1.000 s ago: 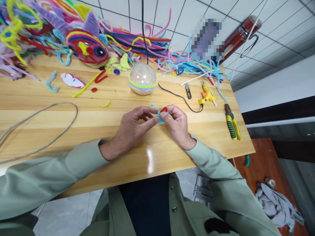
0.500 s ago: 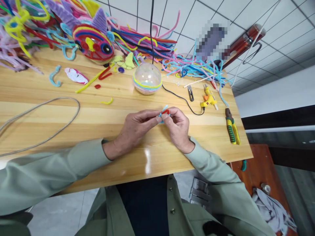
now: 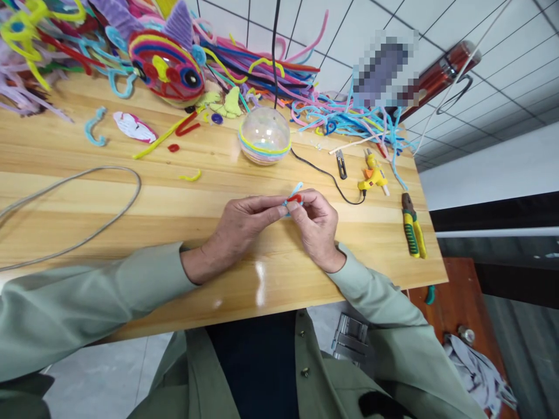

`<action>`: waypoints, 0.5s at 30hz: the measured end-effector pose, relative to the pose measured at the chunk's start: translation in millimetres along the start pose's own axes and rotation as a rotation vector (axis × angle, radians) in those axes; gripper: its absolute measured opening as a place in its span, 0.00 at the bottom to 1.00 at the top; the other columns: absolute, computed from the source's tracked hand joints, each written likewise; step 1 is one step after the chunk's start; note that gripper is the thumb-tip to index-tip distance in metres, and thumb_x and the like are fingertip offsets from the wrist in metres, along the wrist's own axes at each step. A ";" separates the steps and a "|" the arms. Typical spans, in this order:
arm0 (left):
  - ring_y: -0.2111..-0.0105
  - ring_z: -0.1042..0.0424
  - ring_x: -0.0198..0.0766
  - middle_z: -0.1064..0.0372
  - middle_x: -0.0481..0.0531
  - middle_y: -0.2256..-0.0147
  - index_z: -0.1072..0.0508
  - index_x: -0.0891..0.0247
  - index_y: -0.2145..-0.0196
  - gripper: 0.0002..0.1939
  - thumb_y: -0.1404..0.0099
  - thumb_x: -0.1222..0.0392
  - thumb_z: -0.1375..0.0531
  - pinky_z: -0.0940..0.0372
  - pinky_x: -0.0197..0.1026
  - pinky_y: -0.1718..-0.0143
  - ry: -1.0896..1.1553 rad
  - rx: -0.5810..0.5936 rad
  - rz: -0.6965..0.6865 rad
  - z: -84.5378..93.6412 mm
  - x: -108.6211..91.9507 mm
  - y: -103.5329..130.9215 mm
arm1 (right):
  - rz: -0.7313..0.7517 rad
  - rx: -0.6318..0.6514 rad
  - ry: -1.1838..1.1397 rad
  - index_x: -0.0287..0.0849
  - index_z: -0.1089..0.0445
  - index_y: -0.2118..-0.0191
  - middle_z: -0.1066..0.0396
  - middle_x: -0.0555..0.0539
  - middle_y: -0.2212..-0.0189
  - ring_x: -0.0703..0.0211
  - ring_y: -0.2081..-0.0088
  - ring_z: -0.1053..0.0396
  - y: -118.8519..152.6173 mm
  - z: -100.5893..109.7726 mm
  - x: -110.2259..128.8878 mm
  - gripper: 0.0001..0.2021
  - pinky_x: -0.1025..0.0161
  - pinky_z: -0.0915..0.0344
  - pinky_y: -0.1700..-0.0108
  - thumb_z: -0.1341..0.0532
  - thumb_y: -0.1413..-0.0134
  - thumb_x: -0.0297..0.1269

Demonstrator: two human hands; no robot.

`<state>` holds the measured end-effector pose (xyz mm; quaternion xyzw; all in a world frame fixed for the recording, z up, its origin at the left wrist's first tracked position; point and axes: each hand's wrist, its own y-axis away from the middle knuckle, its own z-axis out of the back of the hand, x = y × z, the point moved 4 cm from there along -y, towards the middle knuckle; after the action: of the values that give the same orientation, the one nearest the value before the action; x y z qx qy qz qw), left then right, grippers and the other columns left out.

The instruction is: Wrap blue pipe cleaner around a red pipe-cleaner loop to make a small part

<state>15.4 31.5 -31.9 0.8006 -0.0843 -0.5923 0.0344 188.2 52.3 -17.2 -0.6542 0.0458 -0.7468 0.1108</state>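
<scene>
Over the table's front half, my left hand (image 3: 248, 224) and my right hand (image 3: 317, 224) meet, fingertips pinched around one small piece of bent pipe cleaner (image 3: 295, 198). It is red and light blue, with a blue tip poking up between the fingers; most of it is hidden by my thumbs. Just beyond stands a clear plastic ball (image 3: 264, 137) with yellow, blue and pink pipe cleaner bands round its lower half. A short yellow pipe cleaner scrap (image 3: 190, 176) lies to the left of my hands.
A yellow glue gun (image 3: 374, 173), small snips (image 3: 341, 164) and pliers (image 3: 413, 226) lie to the right. Along the wall are heaped pipe cleaners (image 3: 266, 67) and a decorated ball with purple ears (image 3: 168, 67). A grey cable (image 3: 138, 185) loops at left; a red flask (image 3: 454, 64) stands behind.
The view has shifted slightly. Both hands keep their pinch on the red and blue pipe cleaner piece, with hardly any movement.
</scene>
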 end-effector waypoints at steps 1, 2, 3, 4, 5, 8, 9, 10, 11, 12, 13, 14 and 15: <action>0.42 0.14 0.57 0.09 0.55 0.50 0.06 0.54 0.55 0.23 0.41 0.38 0.17 0.24 0.56 0.33 0.019 0.004 0.006 -0.6 0.4 0.0 | 0.008 0.003 -0.003 0.49 0.20 0.60 0.22 0.50 0.64 0.56 0.61 0.30 -0.1 0.2 -0.6 0.11 0.56 0.31 0.53 0.25 0.32 0.49; 0.42 0.14 0.56 0.09 0.54 0.51 0.06 0.54 0.56 0.22 0.41 0.39 0.16 0.24 0.55 0.33 0.043 0.008 0.012 -1.2 0.7 0.1 | 0.017 0.006 -0.006 0.49 0.20 0.59 0.22 0.50 0.64 0.56 0.61 0.30 -0.4 0.2 -1.3 0.11 0.56 0.30 0.53 0.25 0.31 0.49; 0.43 0.14 0.55 0.09 0.54 0.51 0.06 0.53 0.55 0.22 0.41 0.40 0.16 0.24 0.54 0.34 0.069 0.011 0.016 -1.8 0.9 0.2 | 0.031 0.008 -0.008 0.49 0.20 0.59 0.22 0.51 0.64 0.56 0.61 0.29 -0.8 0.2 -2.0 0.12 0.56 0.30 0.53 0.26 0.30 0.50; 0.44 0.14 0.54 0.09 0.54 0.51 0.06 0.53 0.55 0.21 0.41 0.41 0.16 0.24 0.53 0.35 0.096 0.012 0.021 -2.4 1.1 0.4 | 0.051 0.010 -0.006 0.49 0.20 0.59 0.22 0.51 0.64 0.57 0.61 0.29 -1.3 0.2 -2.6 0.12 0.56 0.30 0.54 0.26 0.30 0.51; 0.45 0.15 0.52 0.09 0.54 0.51 0.06 0.53 0.55 0.21 0.41 0.42 0.16 0.24 0.51 0.37 0.118 0.012 0.027 -2.8 1.6 0.5 | 0.079 0.009 -0.002 0.49 0.20 0.59 0.22 0.51 0.63 0.57 0.61 0.29 -1.8 0.2 -3.0 0.13 0.56 0.30 0.54 0.27 0.29 0.51; 0.51 0.16 0.48 0.09 0.53 0.55 0.06 0.54 0.55 0.20 0.41 0.44 0.16 0.25 0.47 0.44 0.151 -0.010 0.041 -2.0 4.2 -0.1 | 0.158 -0.013 0.023 0.49 0.19 0.60 0.22 0.50 0.62 0.57 0.60 0.27 -3.4 1.1 -3.9 0.12 0.57 0.30 0.55 0.26 0.29 0.51; 0.53 0.17 0.46 0.10 0.53 0.58 0.06 0.54 0.55 0.19 0.41 0.44 0.16 0.26 0.46 0.46 0.152 -0.022 0.044 -1.1 5.3 -0.5 | 0.159 -0.016 0.029 0.49 0.19 0.60 0.22 0.50 0.62 0.57 0.60 0.27 -4.0 1.5 -4.7 0.12 0.57 0.30 0.56 0.26 0.30 0.50; 0.56 0.18 0.44 0.11 0.52 0.60 0.06 0.55 0.56 0.19 0.41 0.44 0.16 0.27 0.45 0.48 0.149 -0.032 0.047 -0.2 6.4 -1.1 | 0.147 -0.014 0.031 0.49 0.19 0.60 0.22 0.50 0.62 0.57 0.60 0.27 -4.5 1.8 -5.7 0.12 0.57 0.30 0.56 0.25 0.30 0.50; 0.58 0.20 0.42 0.12 0.51 0.62 0.06 0.55 0.57 0.19 0.41 0.43 0.16 0.28 0.44 0.50 0.145 -0.039 0.048 0.6 7.2 -1.7 | 0.123 -0.004 0.032 0.49 0.18 0.60 0.22 0.50 0.62 0.57 0.61 0.27 -5.1 2.0 -6.7 0.12 0.57 0.29 0.56 0.25 0.30 0.50; 0.59 0.21 0.41 0.12 0.51 0.63 0.06 0.54 0.57 0.19 0.41 0.43 0.16 0.29 0.43 0.51 0.140 -0.041 0.048 1.3 7.6 -2.4 | 0.092 0.010 0.034 0.49 0.18 0.60 0.22 0.50 0.62 0.57 0.61 0.26 -5.6 2.2 -7.6 0.12 0.57 0.29 0.56 0.25 0.31 0.51; 0.59 0.22 0.41 0.12 0.51 0.63 0.06 0.54 0.57 0.19 0.41 0.43 0.16 0.29 0.43 0.51 0.135 -0.040 0.048 1.7 7.7 -3.0 | 0.063 0.027 0.035 0.49 0.18 0.60 0.21 0.50 0.62 0.57 0.60 0.26 -6.2 2.5 -8.2 0.13 0.57 0.29 0.55 0.25 0.31 0.52; 0.60 0.22 0.40 0.12 0.51 0.62 0.06 0.54 0.57 0.19 0.41 0.42 0.16 0.30 0.43 0.52 0.132 -0.041 0.048 2.0 7.3 -3.6 | 0.039 0.044 0.035 0.48 0.18 0.60 0.20 0.49 0.61 0.57 0.60 0.25 -6.7 2.8 -8.4 0.14 0.56 0.28 0.55 0.25 0.32 0.53; 0.60 0.22 0.40 0.12 0.52 0.61 0.06 0.54 0.57 0.20 0.41 0.41 0.16 0.30 0.43 0.52 0.133 -0.043 0.048 2.2 6.6 -4.2 | 0.023 0.060 0.033 0.48 0.17 0.59 0.20 0.49 0.61 0.56 0.59 0.25 -7.1 3.3 -8.1 0.14 0.56 0.27 0.54 0.25 0.32 0.53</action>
<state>15.6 34.6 -39.4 0.8349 -0.0881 -0.5386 0.0715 191.6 61.3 -23.0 -0.6375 0.0326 -0.7572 0.1381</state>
